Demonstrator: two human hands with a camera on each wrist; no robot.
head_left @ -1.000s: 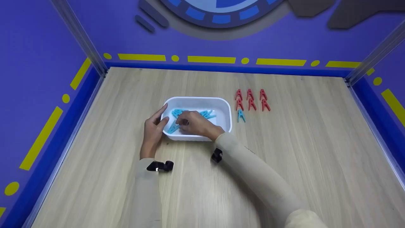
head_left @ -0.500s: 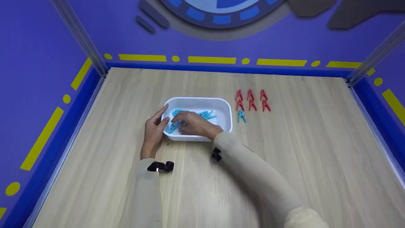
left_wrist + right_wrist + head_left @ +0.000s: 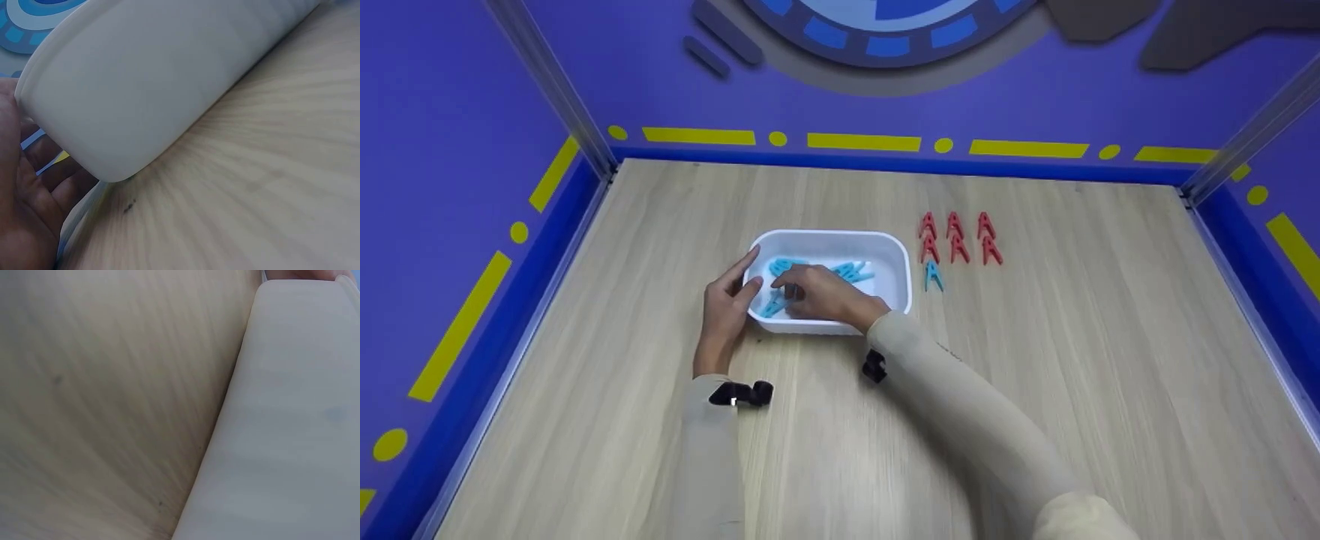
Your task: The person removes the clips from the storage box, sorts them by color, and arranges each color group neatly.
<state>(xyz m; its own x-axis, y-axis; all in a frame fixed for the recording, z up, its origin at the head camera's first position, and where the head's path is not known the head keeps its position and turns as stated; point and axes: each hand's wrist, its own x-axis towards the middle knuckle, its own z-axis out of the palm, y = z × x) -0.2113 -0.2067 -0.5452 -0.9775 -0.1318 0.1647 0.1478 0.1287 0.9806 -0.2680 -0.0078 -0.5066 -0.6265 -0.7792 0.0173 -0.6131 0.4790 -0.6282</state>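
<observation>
The left hand [image 3: 725, 311] rests against the left end of the white tub [image 3: 894, 247], its fingers [image 3: 741, 264] straight and relaxed along the wall, grasping nothing; the left wrist view shows the palm flat against the tub's rounded corner. That hand has stayed where it was a second ago, and the tub has not shifted on the bench [image 3: 1072, 360].

Inside the tub, the right hand [image 3: 825, 294] reaches over the near rim among the blue clothes pegs [image 3: 851, 271]. Over the last second its fingers [image 3: 784, 280] have crept a little toward the tub's left end and closed in above a blue peg [image 3: 770, 305] lying there. They look curled onto it, but the hand hides the contact, so I cannot tell whether the peg is truly pinched. By the look of it the pick-up is only beginning: no peg has left the tub.

Right of the tub, six red pegs [image 3: 956, 238] lie in two neat rows on the bench, with a single blue peg [image 3: 932, 275] just below them, nearest the tub. None of these has moved.
</observation>
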